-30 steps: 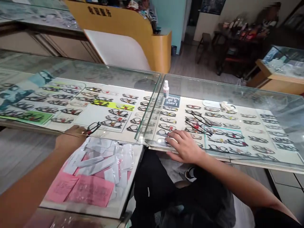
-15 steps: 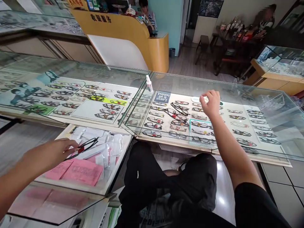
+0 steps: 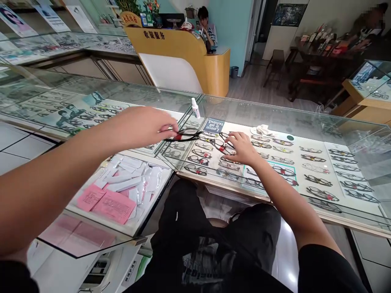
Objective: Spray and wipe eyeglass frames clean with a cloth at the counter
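Observation:
Dark-framed glasses (image 3: 189, 135) with a red tag are pinched in my left hand (image 3: 152, 125), over the joint between the glass cases. My right hand (image 3: 242, 149) is open, fingers spread and bent, over another dark pair (image 3: 224, 137) lying on the glass top; nothing shows in its grasp. A pair with a red tag (image 3: 222, 149) lies just left of those fingers. A crumpled white cloth (image 3: 263, 129) rests on the glass behind my right hand. Whether my right fingertips touch the glasses, I cannot tell.
A white spray bottle (image 3: 195, 109) stands at the case joint. Rows of glasses fill the glass case (image 3: 305, 118). Pink slips (image 3: 114, 206) and plastic bags lie at the lower left. Beyond the cases, a person (image 3: 207, 30) is behind a yellow counter (image 3: 183, 44).
My left hand has carried the glasses right and forward, from above the pink slips to the case joint. My right hand has left the white cloth, moved left and spread its fingers.

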Demonstrator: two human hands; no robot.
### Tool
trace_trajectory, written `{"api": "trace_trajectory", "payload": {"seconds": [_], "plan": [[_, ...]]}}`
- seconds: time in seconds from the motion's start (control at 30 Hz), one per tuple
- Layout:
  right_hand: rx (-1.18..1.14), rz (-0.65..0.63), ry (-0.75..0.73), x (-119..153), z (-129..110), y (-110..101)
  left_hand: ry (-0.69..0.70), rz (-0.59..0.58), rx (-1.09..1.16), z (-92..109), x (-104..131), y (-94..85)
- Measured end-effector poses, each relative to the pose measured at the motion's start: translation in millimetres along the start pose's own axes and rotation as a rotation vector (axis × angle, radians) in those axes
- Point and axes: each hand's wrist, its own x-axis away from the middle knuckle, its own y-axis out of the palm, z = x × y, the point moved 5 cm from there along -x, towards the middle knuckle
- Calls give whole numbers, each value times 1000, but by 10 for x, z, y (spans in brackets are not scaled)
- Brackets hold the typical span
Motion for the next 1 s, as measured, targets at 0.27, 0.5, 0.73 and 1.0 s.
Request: {"api": "trace_trajectory", "payload": {"seconds": [0.27, 0.5, 0.73, 1.0], "plan": [[1, 31, 57, -10, 159, -24, 217, 58, -127, 578, -1227, 137], [-144, 182, 74, 22, 283, -302, 232, -1, -110, 853, -1955, 569], [-76, 488, 356, 112, 734, -639, 330, -101, -91, 1163, -2331, 885], [113, 178, 766, 226, 1350, -435, 429, -147, -194, 1463, -2325, 1013]]}}
